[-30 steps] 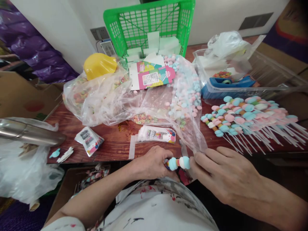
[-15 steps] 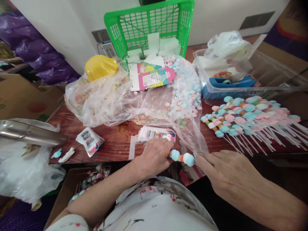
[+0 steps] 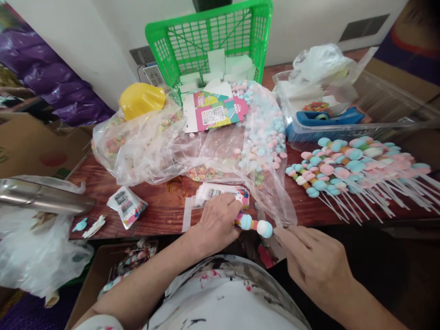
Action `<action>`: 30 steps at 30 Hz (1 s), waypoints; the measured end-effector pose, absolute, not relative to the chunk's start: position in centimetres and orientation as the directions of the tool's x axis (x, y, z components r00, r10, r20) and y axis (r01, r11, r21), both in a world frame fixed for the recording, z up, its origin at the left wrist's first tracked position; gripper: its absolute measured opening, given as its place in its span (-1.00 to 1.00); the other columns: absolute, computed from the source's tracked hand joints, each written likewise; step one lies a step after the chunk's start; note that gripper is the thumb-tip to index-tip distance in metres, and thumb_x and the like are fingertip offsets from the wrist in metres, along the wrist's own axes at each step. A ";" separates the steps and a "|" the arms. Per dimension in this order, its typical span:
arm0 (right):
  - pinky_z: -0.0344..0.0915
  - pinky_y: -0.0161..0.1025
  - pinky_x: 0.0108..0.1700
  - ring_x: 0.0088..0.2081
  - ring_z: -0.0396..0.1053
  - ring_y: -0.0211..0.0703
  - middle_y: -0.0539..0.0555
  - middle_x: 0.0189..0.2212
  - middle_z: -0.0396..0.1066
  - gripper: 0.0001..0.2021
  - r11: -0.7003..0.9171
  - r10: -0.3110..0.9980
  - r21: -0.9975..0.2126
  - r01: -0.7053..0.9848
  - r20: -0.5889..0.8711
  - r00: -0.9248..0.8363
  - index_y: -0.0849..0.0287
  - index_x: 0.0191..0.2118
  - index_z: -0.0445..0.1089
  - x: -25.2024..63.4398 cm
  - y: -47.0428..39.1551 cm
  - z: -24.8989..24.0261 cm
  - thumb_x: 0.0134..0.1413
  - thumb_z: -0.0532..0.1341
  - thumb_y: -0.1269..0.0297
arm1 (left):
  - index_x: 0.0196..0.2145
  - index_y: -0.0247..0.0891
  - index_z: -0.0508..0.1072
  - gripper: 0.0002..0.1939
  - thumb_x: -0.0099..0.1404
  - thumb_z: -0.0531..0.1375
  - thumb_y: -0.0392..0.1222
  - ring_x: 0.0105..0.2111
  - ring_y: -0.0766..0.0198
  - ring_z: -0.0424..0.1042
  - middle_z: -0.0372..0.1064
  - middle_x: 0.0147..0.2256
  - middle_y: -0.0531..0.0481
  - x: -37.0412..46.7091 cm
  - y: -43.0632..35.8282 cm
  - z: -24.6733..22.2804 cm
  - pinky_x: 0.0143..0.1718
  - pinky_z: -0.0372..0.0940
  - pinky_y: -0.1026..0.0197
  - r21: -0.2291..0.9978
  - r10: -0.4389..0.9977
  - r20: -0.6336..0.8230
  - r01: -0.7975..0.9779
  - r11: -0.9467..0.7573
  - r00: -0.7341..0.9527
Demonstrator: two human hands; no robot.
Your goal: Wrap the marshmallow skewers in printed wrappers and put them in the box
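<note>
A marshmallow skewer [image 3: 263, 228] in blue, white and orange pieces spans the gap between my hands in the head view. My left hand [image 3: 220, 220] is closed around its left end, where a bit of printed wrapping shows at the fingers. At the other end, my right hand [image 3: 314, 261] pinches what seems to be the stick, mostly hidden by the fingers. Just beyond my left hand lies a stack of printed plastic bags [image 3: 206, 195] at the table edge. Many finished marshmallow skewers [image 3: 343, 165] with white sticks are piled to the right.
A clear bag of marshmallows [image 3: 264, 137] and a bag of ring-shaped candy [image 3: 137, 146] cover the table's middle. Behind stands a green basket [image 3: 209, 27]; a clear bin [image 3: 378, 126] holds a blue tape dispenser [image 3: 330, 118]. At left are a steel flask [image 3: 44, 197] and more printed packets [image 3: 127, 206].
My right hand has moved left and slightly down, pushing the skewer toward my left hand. Less of the skewer shows between the hands. The camera view has shifted slightly.
</note>
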State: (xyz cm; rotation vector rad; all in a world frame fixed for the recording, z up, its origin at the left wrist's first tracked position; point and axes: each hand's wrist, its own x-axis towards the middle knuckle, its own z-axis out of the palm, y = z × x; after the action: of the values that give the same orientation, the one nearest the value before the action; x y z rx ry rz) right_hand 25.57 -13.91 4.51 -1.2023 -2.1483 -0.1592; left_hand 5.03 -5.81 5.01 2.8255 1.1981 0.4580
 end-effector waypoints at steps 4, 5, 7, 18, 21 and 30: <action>0.11 -0.30 -0.43 -0.53 0.27 -0.31 -0.02 -0.51 0.37 -0.82 0.491 0.826 -0.453 0.744 0.513 -0.233 0.22 -0.21 0.34 24.4 -14.2 3.4 0.17 0.04 0.54 | -0.41 -0.24 0.34 -0.87 0.06 0.08 -0.40 -0.36 0.14 0.30 0.31 -0.43 -0.06 5.0 -5.6 5.1 -0.37 0.14 0.13 0.019 0.659 0.293 0.685 -0.728 0.692; 0.10 -0.30 -0.43 -0.54 0.26 -0.31 -0.03 -0.53 0.35 -0.82 0.469 0.841 -0.465 0.751 0.495 -0.218 0.21 -0.23 0.34 24.1 -14.2 3.4 0.17 0.04 0.54 | -0.42 -0.24 0.34 -0.87 0.05 0.08 -0.40 -0.36 0.13 0.29 0.30 -0.43 -0.07 5.0 -5.6 5.1 -0.36 0.14 0.12 -0.001 0.647 0.280 0.674 -0.738 0.709; 0.06 -0.27 -0.43 -0.54 0.24 -0.29 -0.03 -0.56 0.31 -0.81 0.436 0.847 -0.413 0.799 0.488 -0.210 0.21 -0.28 0.37 23.3 -14.1 3.7 0.15 0.04 0.55 | -0.43 -0.24 0.33 -0.87 0.04 0.09 -0.41 -0.35 0.11 0.29 0.31 -0.42 -0.08 4.9 -5.6 4.8 -0.35 0.15 0.10 -0.022 0.640 0.249 0.665 -0.746 0.727; 0.01 -0.21 -0.36 -0.46 0.22 -0.24 0.02 -0.54 0.37 -0.78 0.509 0.728 -0.157 0.846 0.602 -0.327 0.24 -0.28 0.44 21.6 -12.2 4.5 0.18 0.04 0.52 | -0.01 -0.29 0.32 -0.54 0.16 0.25 -0.11 -0.06 0.06 0.35 0.38 -0.06 -0.20 3.3 -5.8 6.2 -0.08 0.25 0.04 0.365 0.689 0.036 0.632 -0.684 0.724; 0.04 -0.21 -0.31 -0.38 0.29 -0.24 0.05 -0.41 0.47 -0.81 0.586 0.645 -0.091 0.805 0.654 -0.396 0.22 -0.20 0.43 22.9 -11.9 4.8 0.16 0.10 0.50 | 0.20 -0.23 0.14 -0.15 0.03 0.35 0.04 0.10 0.00 0.26 0.26 0.13 -0.24 2.3 -4.2 7.6 0.06 0.17 0.00 0.513 0.608 -0.052 0.543 -0.664 0.793; 0.09 -0.29 -0.37 -0.43 0.25 -0.26 0.05 -0.49 0.33 -0.82 0.633 0.668 -0.164 0.756 0.610 -0.427 0.21 -0.35 0.45 23.2 -11.1 5.7 0.11 0.11 0.51 | -0.43 -0.28 0.43 -0.80 0.04 0.33 -0.13 -0.49 0.35 0.30 0.29 -0.54 0.16 3.1 -4.0 7.0 -0.49 0.10 0.35 0.742 0.568 -0.314 0.570 -0.354 0.761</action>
State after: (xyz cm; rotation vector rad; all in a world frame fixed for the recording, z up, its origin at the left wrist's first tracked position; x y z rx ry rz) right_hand 23.25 -11.10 5.66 -1.1068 -2.2035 -0.1770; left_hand 3.10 -3.96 6.97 2.0331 0.8545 -0.0031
